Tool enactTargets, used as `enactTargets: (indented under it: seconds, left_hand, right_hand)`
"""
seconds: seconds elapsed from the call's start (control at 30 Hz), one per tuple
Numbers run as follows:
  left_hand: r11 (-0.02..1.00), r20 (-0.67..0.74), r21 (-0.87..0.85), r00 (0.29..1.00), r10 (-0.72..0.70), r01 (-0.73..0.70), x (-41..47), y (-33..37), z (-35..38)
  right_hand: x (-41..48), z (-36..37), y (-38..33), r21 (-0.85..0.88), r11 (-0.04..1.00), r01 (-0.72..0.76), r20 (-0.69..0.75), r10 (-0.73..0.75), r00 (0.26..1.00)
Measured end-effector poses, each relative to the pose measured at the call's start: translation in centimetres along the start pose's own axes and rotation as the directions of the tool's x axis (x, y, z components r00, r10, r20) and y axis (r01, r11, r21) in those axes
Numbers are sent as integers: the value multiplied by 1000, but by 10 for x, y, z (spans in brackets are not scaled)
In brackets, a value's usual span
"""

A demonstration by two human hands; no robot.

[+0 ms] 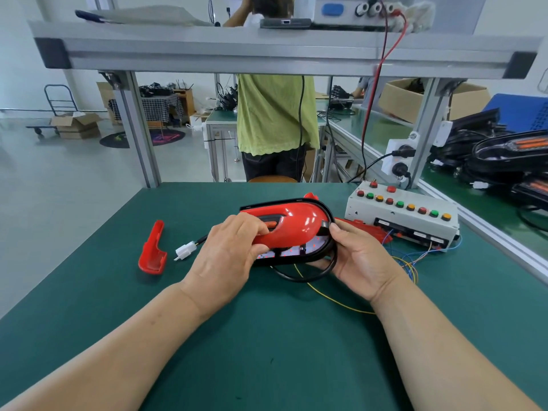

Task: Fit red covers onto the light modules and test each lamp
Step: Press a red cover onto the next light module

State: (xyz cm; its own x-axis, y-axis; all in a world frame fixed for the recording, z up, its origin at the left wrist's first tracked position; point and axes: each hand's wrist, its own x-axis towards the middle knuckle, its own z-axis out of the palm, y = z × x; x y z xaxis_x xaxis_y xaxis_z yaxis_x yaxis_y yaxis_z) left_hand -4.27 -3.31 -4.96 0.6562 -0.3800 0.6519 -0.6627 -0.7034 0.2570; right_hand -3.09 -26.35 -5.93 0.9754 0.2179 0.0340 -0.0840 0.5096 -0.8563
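While light module (315, 248) is held at mid-bench over green mat (267, 345), red cover (296, 225) is seen lying on its upper side, lower reflector part left exposed. Left hand (228, 253) curled over cover's near end, fingertips hooked at its slot. Right hand (361, 259) clasped round module's rounded right end, thumb on rim. Second red piece (152, 252) laid on mat well left; white connector (185, 251) between it and left hand. Button test box (403, 215) set right rear.
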Motion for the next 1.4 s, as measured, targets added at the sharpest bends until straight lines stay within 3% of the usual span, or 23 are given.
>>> enactTargets:
  seconds: [0.4, 0.93, 1.03, 1.2, 1.4]
  left_hand:
    - [995, 53, -90, 998, 46, -42, -1, -2, 3]
    - [976, 55, -212, 998, -39, 50, -2, 2, 8]
    - [972, 55, -228, 998, -43, 55, -2, 4, 8]
    - [972, 58, -229, 998, -34, 47, -3, 6, 10]
    - [971, 28, -231, 998, -48, 53, -4, 11, 13]
  right_hand:
    - [-1, 1, -1, -13, 1000, -3, -5, 3, 1000]
    - [-3, 3, 2, -1, 999, -34, 18, 34, 999]
    - [-3, 8, 5, -69, 998, -15, 41, 18, 999]
    - [0, 18, 18, -218, 973, 78, -147, -112, 983]
    - [3, 22, 25, -245, 959, 143, -259, -207, 943]
